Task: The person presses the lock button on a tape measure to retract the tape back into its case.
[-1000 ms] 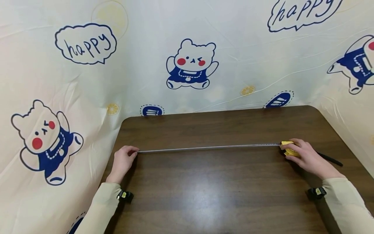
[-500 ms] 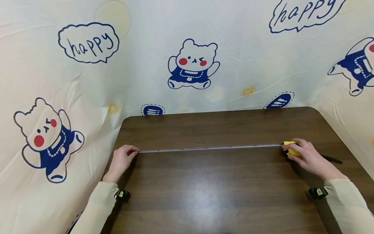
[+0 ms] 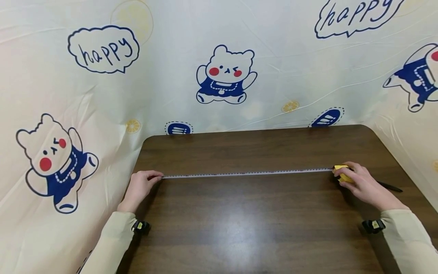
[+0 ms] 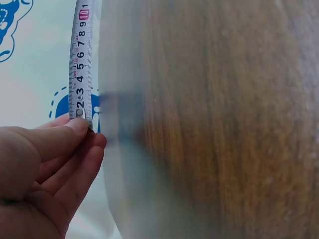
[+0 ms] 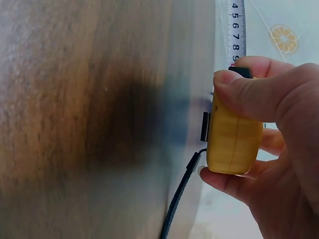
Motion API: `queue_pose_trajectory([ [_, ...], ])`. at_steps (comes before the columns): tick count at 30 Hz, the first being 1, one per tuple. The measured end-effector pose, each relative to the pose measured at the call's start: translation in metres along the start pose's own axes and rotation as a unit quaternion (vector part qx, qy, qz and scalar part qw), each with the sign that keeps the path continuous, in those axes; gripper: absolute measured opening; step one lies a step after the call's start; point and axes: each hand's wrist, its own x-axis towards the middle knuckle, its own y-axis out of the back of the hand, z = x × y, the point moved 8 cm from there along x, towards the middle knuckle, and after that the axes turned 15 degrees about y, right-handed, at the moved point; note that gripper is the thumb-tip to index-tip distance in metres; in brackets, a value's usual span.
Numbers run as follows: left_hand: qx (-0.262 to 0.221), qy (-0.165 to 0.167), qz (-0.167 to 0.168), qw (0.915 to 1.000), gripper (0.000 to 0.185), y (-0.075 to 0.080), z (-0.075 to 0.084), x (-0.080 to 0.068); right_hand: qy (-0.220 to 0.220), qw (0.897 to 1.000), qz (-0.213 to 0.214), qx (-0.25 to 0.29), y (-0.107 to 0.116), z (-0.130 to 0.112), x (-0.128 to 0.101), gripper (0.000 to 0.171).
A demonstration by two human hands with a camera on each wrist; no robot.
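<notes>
pinching a white tape [image 3: 246, 174] in the left hand [image 3: 138, 188], gripping its yellow case [image 3: 339, 167] in the right hand [image 3: 364, 186], over a brown table [image 3: 239, 224].

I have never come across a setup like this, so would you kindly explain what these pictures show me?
There is no robot here, only a person working bare-handed. The wide picture comes from a camera worn on the head, looking forward and down. The two close pictures come from the wrist cameras, each watching its own hand.

The surface is a brown table, with a printed cloth behind it. The left hand pinches the end of a measuring tape; the right hand grips its yellow case, from which a black strap trails. The tape stretches between the hands, above the table. I cannot tell whether the strap touches the table.
</notes>
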Motion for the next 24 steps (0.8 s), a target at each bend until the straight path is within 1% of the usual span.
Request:
queue_pose_trajectory([
  [3,0.001,0.002,0.003,1.0000,0.011,0.0004,0.0018,-0.0004,0.001,1.000,0.002,0.001,-0.0001,0.0005,0.0000,0.051],
  [9,0.008,-0.006,0.010,0.9999,0.010,0.0001,0.0030,0.0006,0.018,1.000,0.012,0.002,0.0013,-0.0014,0.0006,0.051],
  [13,0.009,-0.015,0.010,0.9998,0.010,0.0007,0.0055,0.0022,0.017,1.000,0.021,0.012,0.0033,-0.0014,0.0022,0.055],
  [16,0.007,-0.020,0.007,0.9998,0.009,0.0005,0.0072,0.0030,0.006,0.999,0.025,0.027,0.0051,-0.0003,0.0032,0.064],
  [20,0.004,-0.017,0.004,0.9998,0.009,0.0003,0.0086,0.0030,-0.019,0.999,0.013,0.042,0.0046,0.0026,0.0013,0.077],
  [24,0.000,-0.011,0.000,0.9999,0.009,0.0000,0.0088,0.0030,-0.039,0.998,0.002,0.039,0.0026,0.0059,-0.0027,0.076],
])
